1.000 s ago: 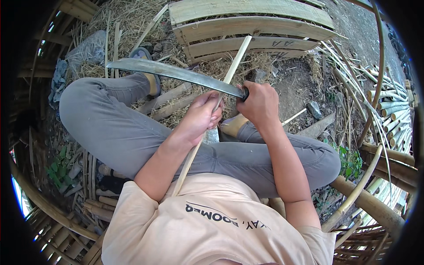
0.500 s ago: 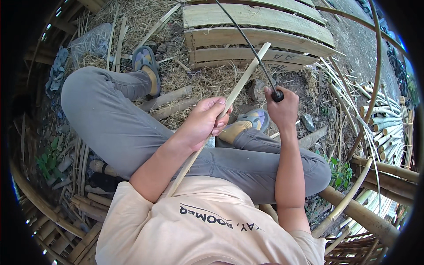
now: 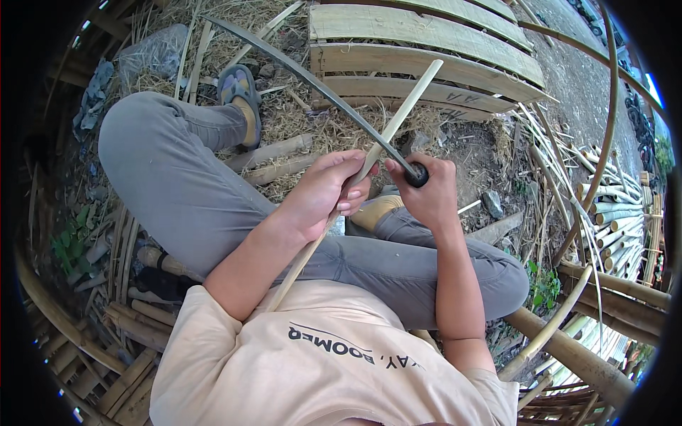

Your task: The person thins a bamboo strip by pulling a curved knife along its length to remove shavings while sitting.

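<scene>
Head view: left hand point(image 3: 323, 192) grips bamboo strip point(image 3: 398, 113), right hand point(image 3: 426, 195) clasps knife point(image 3: 312, 78) over littered ground point(image 3: 497, 142).

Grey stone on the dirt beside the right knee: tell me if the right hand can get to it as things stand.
Probably not freely: the right hand is shut on the long knife. The grey stone lies uncovered nearby.

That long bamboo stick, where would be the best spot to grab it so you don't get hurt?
Probably the bamboo stick is best gripped around its middle, where the left hand wraps it, coming from the left. It is slim and round there. The knife blade crosses it just above, held by the right hand, so stay below that crossing.
</scene>
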Available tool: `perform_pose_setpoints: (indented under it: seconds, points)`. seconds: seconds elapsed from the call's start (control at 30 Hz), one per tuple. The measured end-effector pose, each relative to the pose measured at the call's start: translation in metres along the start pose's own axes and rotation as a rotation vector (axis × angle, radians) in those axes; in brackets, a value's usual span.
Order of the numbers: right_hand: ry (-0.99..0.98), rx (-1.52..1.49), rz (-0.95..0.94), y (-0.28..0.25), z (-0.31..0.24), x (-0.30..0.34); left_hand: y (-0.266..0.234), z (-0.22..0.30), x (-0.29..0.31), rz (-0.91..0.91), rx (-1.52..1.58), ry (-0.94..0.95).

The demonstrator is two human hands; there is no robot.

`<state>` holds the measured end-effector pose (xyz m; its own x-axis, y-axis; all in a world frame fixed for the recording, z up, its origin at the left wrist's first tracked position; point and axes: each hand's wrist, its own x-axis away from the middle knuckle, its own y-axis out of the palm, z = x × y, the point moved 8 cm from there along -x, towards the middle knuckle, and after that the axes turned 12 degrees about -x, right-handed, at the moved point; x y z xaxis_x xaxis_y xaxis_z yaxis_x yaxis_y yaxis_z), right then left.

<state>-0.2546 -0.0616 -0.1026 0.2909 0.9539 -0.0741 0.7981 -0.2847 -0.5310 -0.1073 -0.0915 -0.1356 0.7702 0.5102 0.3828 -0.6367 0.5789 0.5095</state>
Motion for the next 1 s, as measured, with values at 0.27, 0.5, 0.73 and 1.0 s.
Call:
perform_pose_setpoints:
  seconds: [0.27,0.5,0.73,1.0]
  points:
    - [-0.100,0.035,0.038,0.005,0.010,0.005,-0.002,-0.007,-0.006,0.016,-0.043,0.005]
    - [-0.107,0.225,0.132,0.001,0.014,0.005,0.003,-0.014,-0.008,0.057,-0.142,-0.009]
    - [-0.166,0.314,0.180,0.001,0.020,0.002,0.000,-0.013,-0.005,0.093,-0.162,-0.009]
    - [-0.077,0.365,0.258,-0.015,0.030,-0.006,0.003,-0.009,-0.002,0.103,-0.168,-0.005]
